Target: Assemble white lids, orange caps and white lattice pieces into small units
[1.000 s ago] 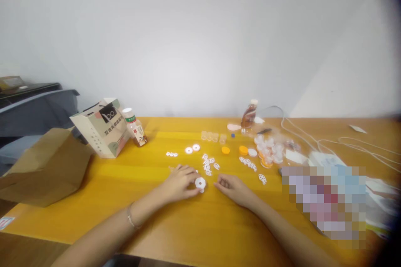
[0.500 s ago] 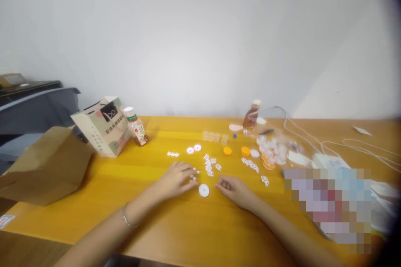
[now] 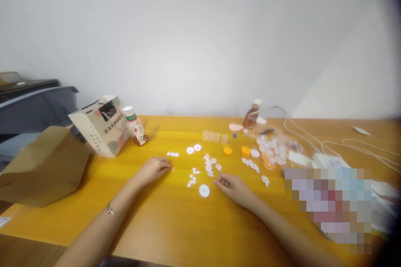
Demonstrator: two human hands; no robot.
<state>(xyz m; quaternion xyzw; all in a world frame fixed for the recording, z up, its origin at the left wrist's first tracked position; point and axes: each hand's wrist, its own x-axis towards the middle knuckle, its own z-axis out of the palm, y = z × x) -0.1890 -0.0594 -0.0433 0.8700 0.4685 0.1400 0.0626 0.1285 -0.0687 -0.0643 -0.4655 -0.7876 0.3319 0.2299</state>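
My left hand [image 3: 154, 168] rests on the yellow table [image 3: 175, 225], fingers curled with the tips together near a tiny piece I cannot make out. My right hand [image 3: 233, 187] lies on the table with fingers loosely curled, just right of a white round disc [image 3: 204, 190]. Several tiny white beads [image 3: 192, 177] lie between my hands. Small white printed pieces [image 3: 210, 166] are scattered just beyond them.
A brown paper bag [image 3: 44, 167], a printed gift bag [image 3: 102, 127] and a small bottle [image 3: 135, 126] stand at the left. Orange caps [image 3: 234, 150], white lids [image 3: 271, 150], a brown bottle [image 3: 251, 115] and white cables [image 3: 344, 144] lie at the right.
My left hand let go of the white disc and drew back to the left, uncovering the small white beads. My right hand hardly moved.
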